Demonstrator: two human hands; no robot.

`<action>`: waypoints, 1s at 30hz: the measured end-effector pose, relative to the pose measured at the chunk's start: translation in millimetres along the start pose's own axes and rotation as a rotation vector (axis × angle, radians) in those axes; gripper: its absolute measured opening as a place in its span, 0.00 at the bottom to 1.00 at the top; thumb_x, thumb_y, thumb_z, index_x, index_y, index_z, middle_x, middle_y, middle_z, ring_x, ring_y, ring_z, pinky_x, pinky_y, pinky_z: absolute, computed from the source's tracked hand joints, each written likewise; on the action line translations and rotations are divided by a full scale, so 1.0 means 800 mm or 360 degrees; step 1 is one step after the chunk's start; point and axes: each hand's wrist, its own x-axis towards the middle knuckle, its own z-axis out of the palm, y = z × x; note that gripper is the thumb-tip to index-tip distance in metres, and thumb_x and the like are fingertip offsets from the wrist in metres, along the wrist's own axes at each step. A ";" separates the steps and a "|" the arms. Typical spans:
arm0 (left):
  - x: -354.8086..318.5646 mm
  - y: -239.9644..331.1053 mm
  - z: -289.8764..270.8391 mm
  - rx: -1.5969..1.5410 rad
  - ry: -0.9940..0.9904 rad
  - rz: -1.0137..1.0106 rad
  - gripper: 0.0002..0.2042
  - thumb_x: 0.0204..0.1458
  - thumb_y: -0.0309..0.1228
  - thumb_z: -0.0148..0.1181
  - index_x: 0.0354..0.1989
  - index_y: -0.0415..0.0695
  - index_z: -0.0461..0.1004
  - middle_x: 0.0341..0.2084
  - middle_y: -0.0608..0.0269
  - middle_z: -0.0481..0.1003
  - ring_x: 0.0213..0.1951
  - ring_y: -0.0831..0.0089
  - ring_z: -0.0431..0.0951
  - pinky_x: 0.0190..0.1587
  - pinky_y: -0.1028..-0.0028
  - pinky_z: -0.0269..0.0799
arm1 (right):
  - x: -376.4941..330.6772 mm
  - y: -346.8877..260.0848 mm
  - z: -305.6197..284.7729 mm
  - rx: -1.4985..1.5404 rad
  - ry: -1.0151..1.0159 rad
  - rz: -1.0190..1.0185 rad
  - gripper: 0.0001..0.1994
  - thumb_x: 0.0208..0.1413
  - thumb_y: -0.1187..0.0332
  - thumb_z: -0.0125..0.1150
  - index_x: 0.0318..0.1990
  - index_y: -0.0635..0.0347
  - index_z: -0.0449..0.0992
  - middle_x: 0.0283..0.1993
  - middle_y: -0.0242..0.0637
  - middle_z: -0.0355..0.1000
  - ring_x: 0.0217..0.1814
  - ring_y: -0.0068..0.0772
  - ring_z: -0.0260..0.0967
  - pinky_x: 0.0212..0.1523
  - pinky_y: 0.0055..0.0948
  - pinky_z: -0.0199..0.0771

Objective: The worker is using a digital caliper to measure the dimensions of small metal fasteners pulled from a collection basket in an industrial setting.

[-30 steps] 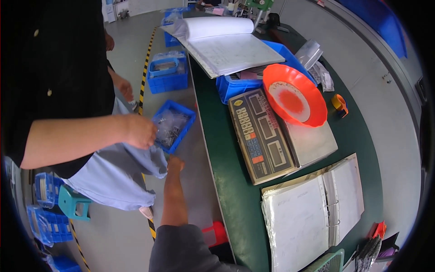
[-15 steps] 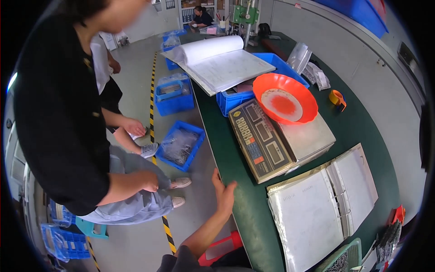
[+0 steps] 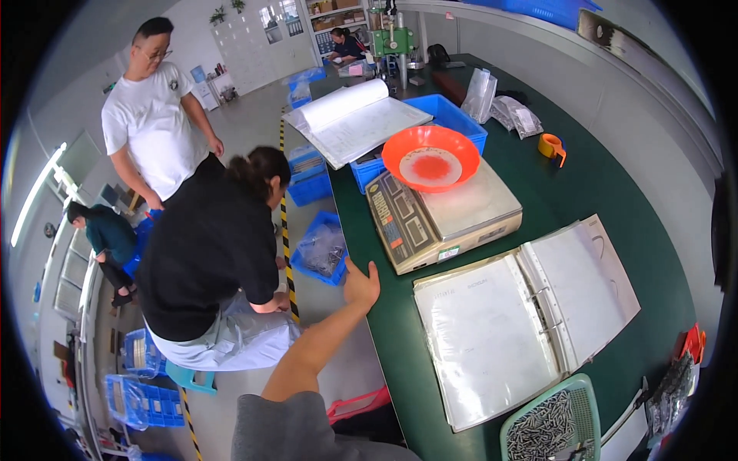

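Observation:
My left hand (image 3: pixel 361 286) is at the left edge of the green table (image 3: pixel 400 338), my bare forearm reaching up from a grey sleeve. Its thumb and forefinger stand apart, with nothing between them; the other fingers are mostly hidden. Just beyond the fingertips, on the floor, a blue bin (image 3: pixel 298 260) holds thin metal parts under clear plastic. To the hand's right stands a beige weighing scale (image 3: pixel 427 252) with an orange-red bowl (image 3: pixel 467 163) on its plate. An open ring binder (image 3: pixel 492 338) lies nearer me. My right hand is out of view.
A seated person in black (image 3: pixel 207 238) bends forward at left, with a person in white (image 3: pixel 150 115) standing behind. A green basket (image 3: pixel 588 392) of small metal pins sits at the near table end. Farther along are a clipboard (image 3: pixel 361 119), yellow tape (image 3: pixel 549 145) and a green press (image 3: pixel 392 41).
My view has shifted, bringing more of the room and the basket of pins into sight. The person in black has gone from standing upright to sitting bent over. My left hand stays by the table edge.

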 end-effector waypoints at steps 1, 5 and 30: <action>-0.002 0.007 0.002 0.0000 -0.0017 0.0002 0.30 0.51 0.44 0.44 0.56 0.36 0.47 0.38 0.38 0.69 0.39 0.44 0.70 0.41 0.57 0.66 | 0.017 -0.017 -0.017 -0.0654 -0.0765 0.0494 0.25 0.36 0.46 0.63 0.07 0.59 0.65 0.07 0.38 0.60 0.06 0.38 0.55 0.09 0.34 0.52; 0.003 0.003 -0.014 0.0291 -0.0158 -0.0222 0.33 0.50 0.48 0.41 0.60 0.41 0.42 0.39 0.43 0.68 0.36 0.50 0.73 0.38 0.58 0.68 | 0.099 -0.059 0.043 -0.0984 -0.1729 0.1326 0.18 0.39 0.58 0.63 0.14 0.64 0.68 0.12 0.37 0.64 0.12 0.33 0.59 0.14 0.33 0.59; 0.025 -0.044 0.005 -0.1071 -0.0491 0.0363 0.35 0.55 0.42 0.44 0.57 0.29 0.33 0.47 0.32 0.59 0.44 0.45 0.67 0.46 0.59 0.63 | -0.014 -0.198 0.456 -0.0770 -0.2364 0.1654 0.09 0.47 0.64 0.50 0.35 0.56 0.70 0.38 0.41 0.64 0.41 0.43 0.65 0.38 0.41 0.68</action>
